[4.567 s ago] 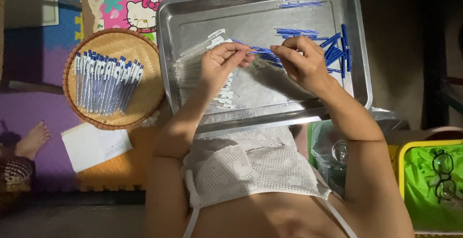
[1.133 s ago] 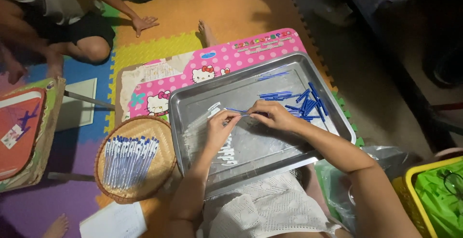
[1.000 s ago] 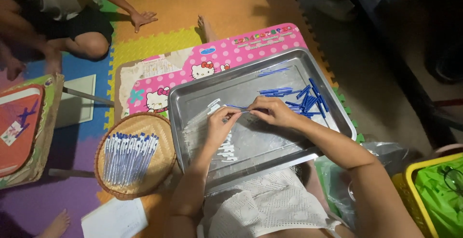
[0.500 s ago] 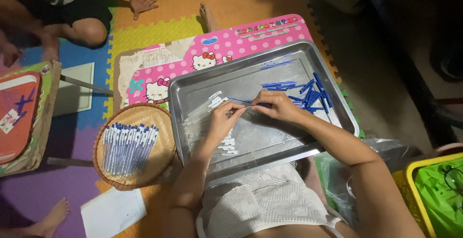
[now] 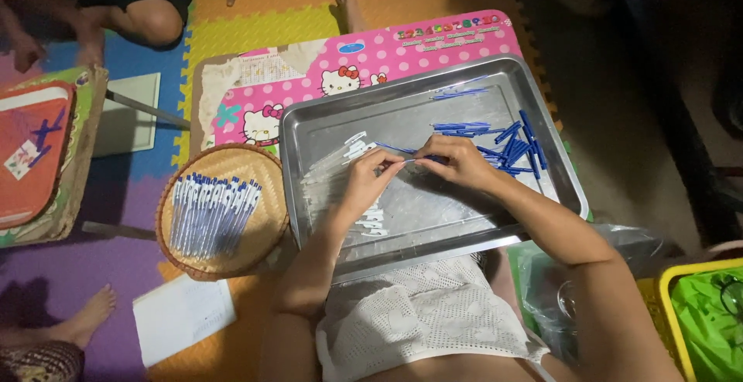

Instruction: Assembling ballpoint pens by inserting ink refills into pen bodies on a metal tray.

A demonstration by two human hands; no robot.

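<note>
A steel tray [image 5: 542, 219] lies in front of me on a pink table. My left hand [image 5: 366, 181] pinches a clear pen barrel [image 5: 387, 164] over the tray's middle. My right hand [image 5: 458, 161] holds a thin blue refill [image 5: 395, 148] whose tip meets the barrel. Loose blue refills [image 5: 511, 146] are heaped at the tray's right. Clear barrels and white caps [image 5: 348, 150] lie at its left and centre. A round woven basket [image 5: 263, 246] left of the tray holds several finished pens [image 5: 210, 212].
The pink patterned low table [image 5: 433, 41] sits on coloured foam mats [image 5: 255, 30]. Another person sits at the top left beside an orange tray [image 5: 31, 154]. White paper [image 5: 182, 316] lies below the basket. A yellow bin [image 5: 696, 312] with green contents stands at the right.
The view has shifted slightly, so the tray sits higher and more central in the frame. Both hands stay together over the tray, still working the refill and barrel.
</note>
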